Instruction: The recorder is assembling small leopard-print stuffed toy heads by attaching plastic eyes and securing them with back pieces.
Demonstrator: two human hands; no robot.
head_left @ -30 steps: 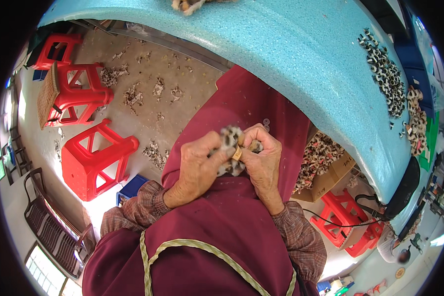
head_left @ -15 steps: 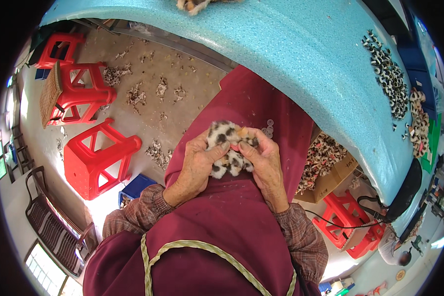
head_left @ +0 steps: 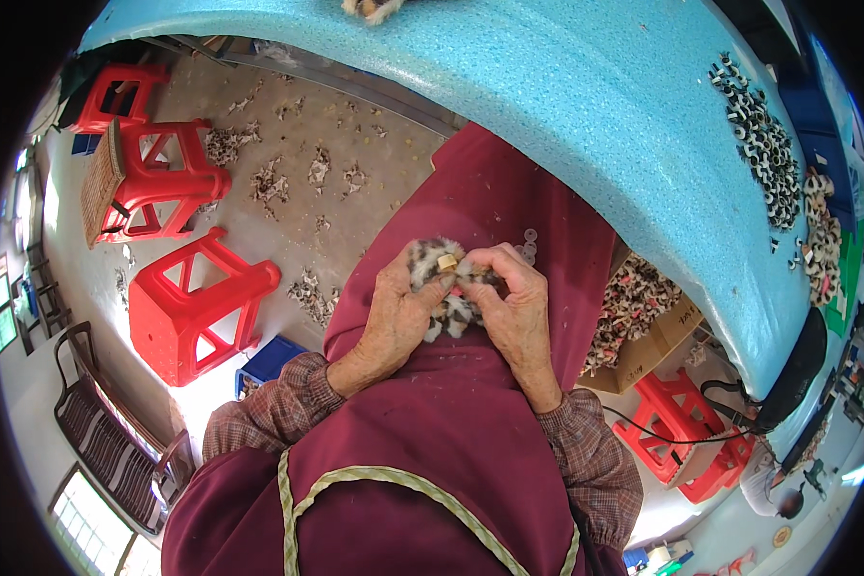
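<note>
Nearest to us, over our lap and the maroon apron (head_left: 422,480) with its pale braided trim, our two hands meet around a small piece of spotted plush fabric (head_left: 448,288), cream with dark leopard-like blotches. Our left hand (head_left: 394,322) has its grip closed on the left side of the plush, thumb pressed over the top and the fingers curled under it. Our right hand (head_left: 516,317) has its grip closed on the right side, the fingertips pinching the fabric close to a small tan peg (head_left: 447,262) that stands out of the plush at the top, between the two thumbs. The plush sits just above the lap, held clear of the table, with checked sleeves (head_left: 278,413) showing at both wrists. A few small white rings (head_left: 528,245) lie on the apron just beyond our right knuckles. Further out, to our right, an open cardboard box (head_left: 643,336) holds more spotted pieces, and red plastic stools (head_left: 202,307) stand on the floor to our left, with scraps of spotted fabric (head_left: 312,293) scattered between them. Beyond all of this the blue table (head_left: 566,106) curves across the top, carrying a heap of small black and white parts (head_left: 763,144) near its right end.
</note>
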